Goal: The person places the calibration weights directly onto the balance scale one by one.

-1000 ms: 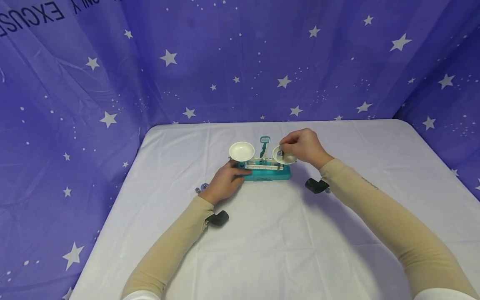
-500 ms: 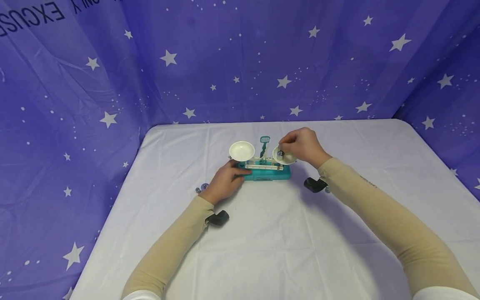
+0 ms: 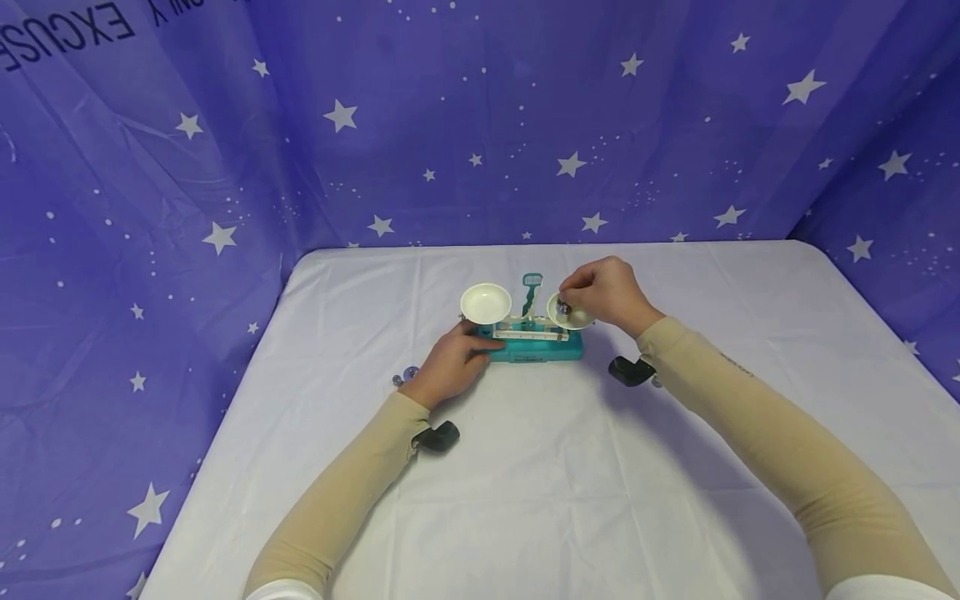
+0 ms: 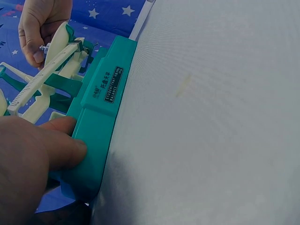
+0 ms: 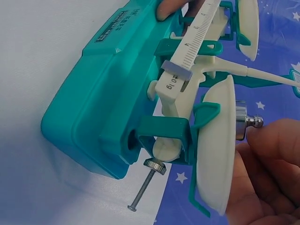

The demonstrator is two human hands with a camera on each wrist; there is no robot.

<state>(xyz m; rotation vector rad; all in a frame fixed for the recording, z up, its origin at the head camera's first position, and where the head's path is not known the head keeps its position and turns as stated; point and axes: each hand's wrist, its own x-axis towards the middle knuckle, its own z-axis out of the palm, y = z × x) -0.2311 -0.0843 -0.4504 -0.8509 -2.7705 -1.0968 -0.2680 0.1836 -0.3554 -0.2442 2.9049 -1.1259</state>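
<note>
A teal and white student tray balance (image 3: pixel 540 351) stands on the table. My left hand (image 3: pixel 448 364) grips the left end of its base, the thumb lying along the front in the left wrist view. Over the right pan (image 5: pixel 216 154), my right hand (image 3: pixel 609 293) pinches the knob of a silver metal weight (image 5: pixel 241 121). The weight's lower part is inside the pan, hidden by the rim in the right wrist view; whether it touches the pan I cannot tell. The left pan (image 3: pixel 486 303) is bare. A grey rider (image 5: pixel 176 70) sits at the beam scale's 0.1g end.
Small metal weights (image 3: pixel 410 373) lie on the white-covered table (image 3: pixel 525 492) by my left wrist. Another small silver object (image 3: pixel 657 382) is partly hidden near my right wrist. Black wrist devices (image 3: pixel 438 437) jut below both sleeves. A purple star-patterned curtain (image 3: pixel 465 125) hangs behind the table.
The weight in my right fingers looks slightly tilted compared with before. Both hands and the balance have otherwise stayed in place; the head view has shifted a little.
</note>
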